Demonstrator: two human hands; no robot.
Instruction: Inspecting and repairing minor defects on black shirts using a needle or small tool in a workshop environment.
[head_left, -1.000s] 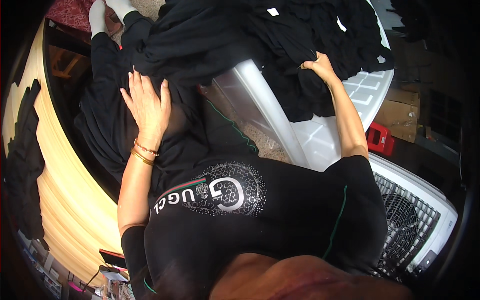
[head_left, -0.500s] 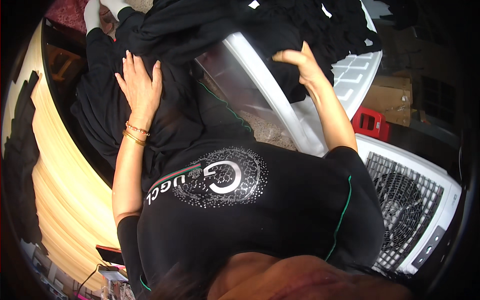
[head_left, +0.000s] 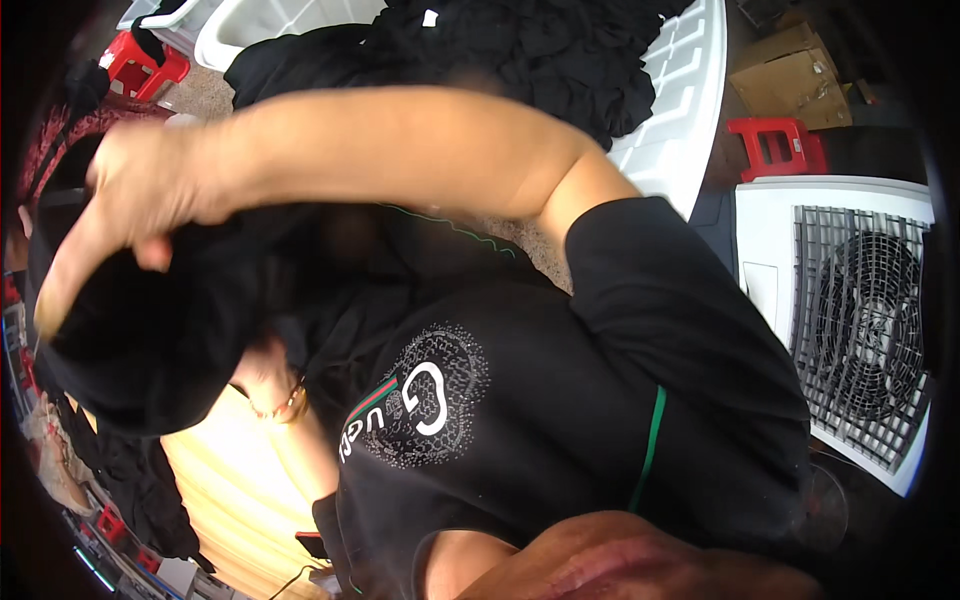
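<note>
My right arm reaches across the view from the right, close to the camera and blurred. My right hand (head_left: 130, 195) is at the far left with its fingers curled on a black garment (head_left: 150, 330), which hangs bunched below it. My left hand (head_left: 265, 365) is mostly hidden under that same garment; only the wrist with its gold bangles (head_left: 282, 402) shows, over the yellow table top (head_left: 240, 480). I wear a black shirt with a sparkly round print.
A heap of black clothes (head_left: 520, 50) lies on a white plastic bin (head_left: 680, 100) at the top. Red stools (head_left: 775, 145) and a cardboard box (head_left: 790, 75) stand at the upper right, a white fan unit (head_left: 860, 310) at the right.
My right hand left the heap on the white bin and swung across to the far left, lifting a black garment near the camera. My left hand went under the cloth.
</note>
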